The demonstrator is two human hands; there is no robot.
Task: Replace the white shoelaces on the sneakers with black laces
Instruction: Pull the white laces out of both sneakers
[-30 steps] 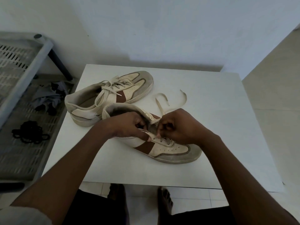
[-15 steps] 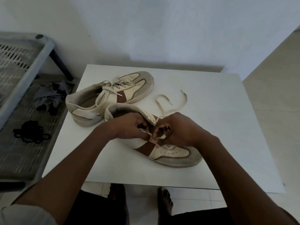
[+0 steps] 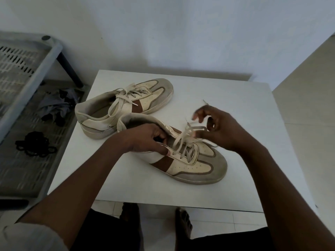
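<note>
Two sneakers on one tabletop [image 3: 244,142]: far sneaker [image 3: 155,93], near sneaker [image 3: 192,165]. Two white laces, one threaded in each: far lace [image 3: 116,105], near lace [image 3: 182,140]. Two hands over the near sneaker: left hand [image 3: 145,140], right hand [image 3: 220,127]. Two bare feet below the tabletop's front edge: left foot [image 3: 129,214], right foot [image 3: 183,221]. One grey rack [image 3: 36,67] off to the left, two slatted tiers of it in view. On the lower tier, one tangled bundle of black laces [image 3: 34,144] and one crumpled grey cloth [image 3: 54,105]. One pale wall [image 3: 181,33] behind it all.
</note>
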